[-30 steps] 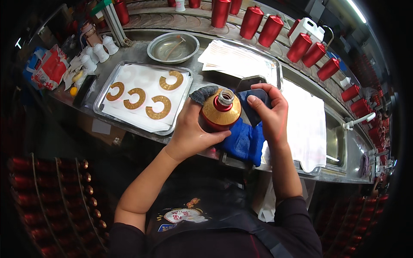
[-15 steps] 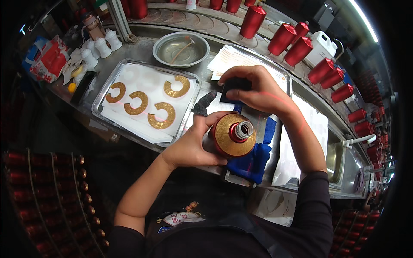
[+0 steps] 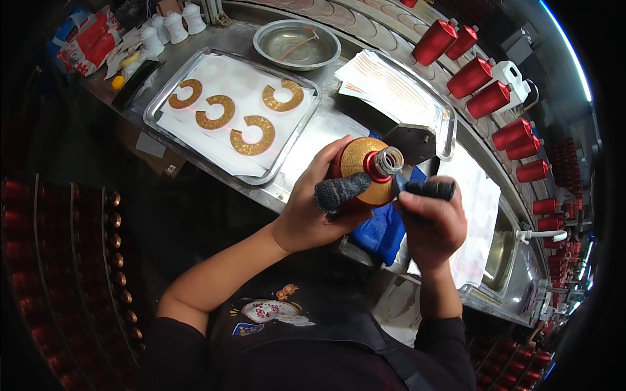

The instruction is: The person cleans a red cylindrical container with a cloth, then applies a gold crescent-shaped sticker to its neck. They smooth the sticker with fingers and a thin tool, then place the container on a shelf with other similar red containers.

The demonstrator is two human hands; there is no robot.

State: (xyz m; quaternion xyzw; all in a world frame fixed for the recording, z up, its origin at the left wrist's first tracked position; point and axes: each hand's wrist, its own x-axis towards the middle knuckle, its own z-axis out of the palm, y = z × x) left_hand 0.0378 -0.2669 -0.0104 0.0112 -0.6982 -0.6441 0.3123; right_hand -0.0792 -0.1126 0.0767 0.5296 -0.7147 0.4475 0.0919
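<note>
My left hand [image 3: 306,212] is wrapped round a red bottle [image 3: 337,166], tilted so that its mouth leans right. A gold ring-shaped label [image 3: 378,193] covers the shoulder, below a clear threaded neck. A dark knitted sleeve [image 3: 342,190] covers one of my left digits, lying over the label. My right hand [image 3: 433,225] is closed on a small black-handled tool [image 3: 430,189]; its blue-grey tip is at the bottle's shoulder, below the neck. Whether the tip touches, I cannot tell. Behind the bottle stands a dark angular plate [image 3: 411,143], with blue cloth [image 3: 381,238] below it.
To the left, a metal tray [image 3: 151,117] holds several gold C-shaped labels [image 3: 253,135] on white paper. A metal bowl [image 3: 261,49] stands behind. At right are paper sheets [image 3: 385,81] and a sink [image 3: 502,260]. Red bottles [image 3: 435,42] line the conveyor; racks of them [image 3: 59,260] stand lower left.
My right hand has come from the dark plate toward me, to the bottle's right side, and now holds the black-handled tool. The bottle is higher and more tilted; the whole view has shifted.
</note>
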